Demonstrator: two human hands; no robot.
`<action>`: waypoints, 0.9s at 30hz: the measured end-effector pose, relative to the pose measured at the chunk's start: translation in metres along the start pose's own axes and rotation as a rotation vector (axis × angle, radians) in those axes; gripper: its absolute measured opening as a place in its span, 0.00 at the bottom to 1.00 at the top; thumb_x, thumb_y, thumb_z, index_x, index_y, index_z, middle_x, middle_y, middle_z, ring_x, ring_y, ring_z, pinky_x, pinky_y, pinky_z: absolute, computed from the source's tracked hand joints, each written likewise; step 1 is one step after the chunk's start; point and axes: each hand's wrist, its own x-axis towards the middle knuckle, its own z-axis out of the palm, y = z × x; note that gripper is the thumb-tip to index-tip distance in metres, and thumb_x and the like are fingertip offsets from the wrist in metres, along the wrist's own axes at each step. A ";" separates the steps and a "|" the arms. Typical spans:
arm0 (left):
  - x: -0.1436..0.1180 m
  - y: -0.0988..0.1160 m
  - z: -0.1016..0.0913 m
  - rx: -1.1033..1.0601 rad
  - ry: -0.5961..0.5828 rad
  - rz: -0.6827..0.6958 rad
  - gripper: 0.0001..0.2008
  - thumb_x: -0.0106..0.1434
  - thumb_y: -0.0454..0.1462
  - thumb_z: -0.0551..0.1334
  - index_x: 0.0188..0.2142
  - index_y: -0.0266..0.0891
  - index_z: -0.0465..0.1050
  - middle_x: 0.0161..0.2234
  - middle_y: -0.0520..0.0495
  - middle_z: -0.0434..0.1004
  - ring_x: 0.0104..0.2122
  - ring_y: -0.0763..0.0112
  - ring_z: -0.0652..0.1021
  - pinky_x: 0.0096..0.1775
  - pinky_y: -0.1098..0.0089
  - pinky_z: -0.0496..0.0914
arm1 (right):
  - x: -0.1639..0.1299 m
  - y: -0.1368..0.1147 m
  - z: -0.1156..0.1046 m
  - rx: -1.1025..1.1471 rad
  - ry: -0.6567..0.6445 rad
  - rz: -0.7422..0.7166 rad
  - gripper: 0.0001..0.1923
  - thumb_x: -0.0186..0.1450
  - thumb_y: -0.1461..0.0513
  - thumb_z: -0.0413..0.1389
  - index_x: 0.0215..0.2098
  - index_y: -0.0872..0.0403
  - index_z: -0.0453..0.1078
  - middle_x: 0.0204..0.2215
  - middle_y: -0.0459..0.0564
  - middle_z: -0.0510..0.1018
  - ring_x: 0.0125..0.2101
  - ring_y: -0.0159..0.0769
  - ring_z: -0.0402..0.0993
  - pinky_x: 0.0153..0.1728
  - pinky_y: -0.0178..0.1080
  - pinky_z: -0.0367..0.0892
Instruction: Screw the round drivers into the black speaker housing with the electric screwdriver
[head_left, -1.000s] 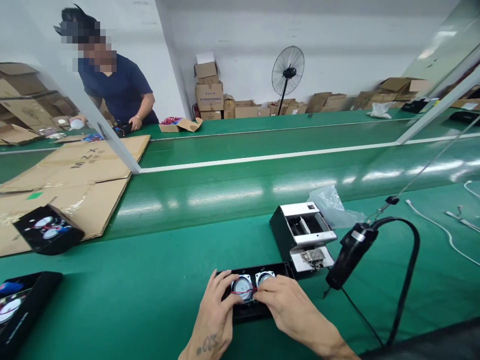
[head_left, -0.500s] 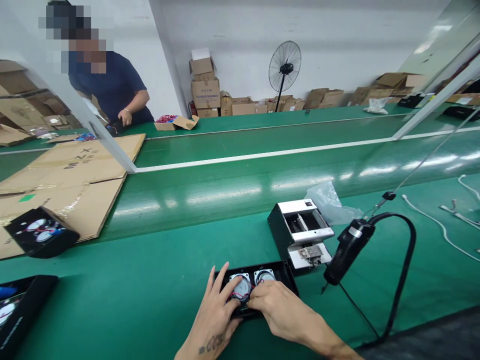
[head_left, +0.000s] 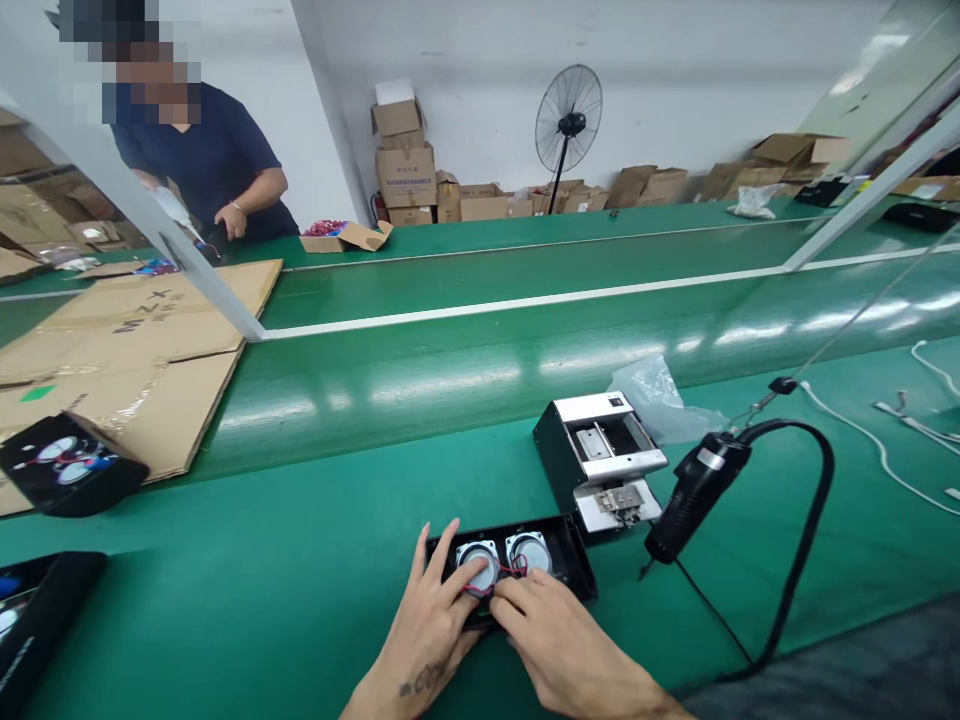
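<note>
- The left hand [head_left: 435, 625] and right hand [head_left: 559, 640] are sliding lower over the black speaker tray [head_left: 574, 565], fingers spread, pressing rather than gripping.
- The red wire [head_left: 501, 573] is now sitting between the speakers (screwdriver [head_left: 694, 497] hanging at 2 o'clock, untouched).

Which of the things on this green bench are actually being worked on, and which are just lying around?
In hand:
- black open speaker case with two round silver speakers
- thin red wire
- left hand and right hand, both on the case

Lying about:
- black hanging electric screwdriver
- black and white metal box
- crumpled clear plastic bag
- flattened brown cardboard
- second black speaker case
</note>
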 end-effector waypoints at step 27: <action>0.113 -0.063 -0.058 -0.785 -0.518 -0.450 0.18 0.46 0.44 0.78 0.19 0.39 0.72 0.42 0.53 0.82 0.42 0.62 0.78 0.40 0.70 0.68 | 0.107 0.034 -0.093 0.246 -0.278 0.213 0.12 0.52 0.64 0.73 0.35 0.54 0.81 0.24 0.39 0.75 0.27 0.34 0.72 0.24 0.33 0.55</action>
